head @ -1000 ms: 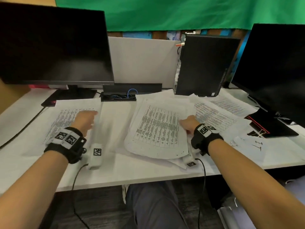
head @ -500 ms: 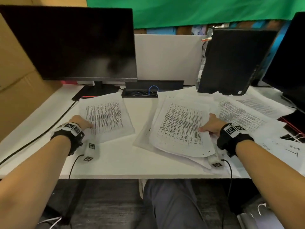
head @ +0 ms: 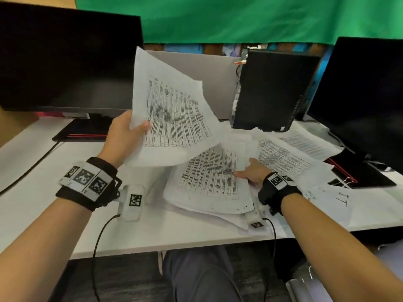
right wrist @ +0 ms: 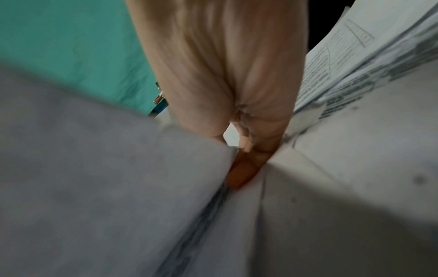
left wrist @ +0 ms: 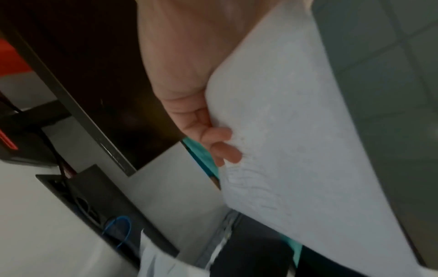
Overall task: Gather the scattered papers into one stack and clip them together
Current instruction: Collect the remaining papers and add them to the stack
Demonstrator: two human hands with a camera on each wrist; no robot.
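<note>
My left hand (head: pixel 139 127) holds a printed sheet (head: pixel 174 110) up off the white desk (head: pixel 43 192), tilted, above the left part of the stack. The thumb lies on its lower left edge. In the left wrist view the fingers (left wrist: pixel 220 144) curl behind the sheet (left wrist: pixel 296 131). The paper stack (head: pixel 209 184) lies in the middle of the desk, unevenly fanned. My right hand (head: pixel 250 173) grips its right edge, thumb on the top page. In the right wrist view one finger (right wrist: pixel 244 168) is tucked between sheets. More loose printed pages (head: pixel 287 158) lie to the right.
A dark monitor (head: pixel 65 62) stands at back left, a black computer tower (head: pixel 272 90) at back centre and a second monitor (head: pixel 366 94) at right. On its base lies a small wire-handled thing (head: pixel 346 180). A handwritten sheet (head: pixel 340 199) lies at front right.
My left hand has lifted the sheet from the left of the desk and swung it up and right toward the stack. The right hand stays at the stack's right edge.
</note>
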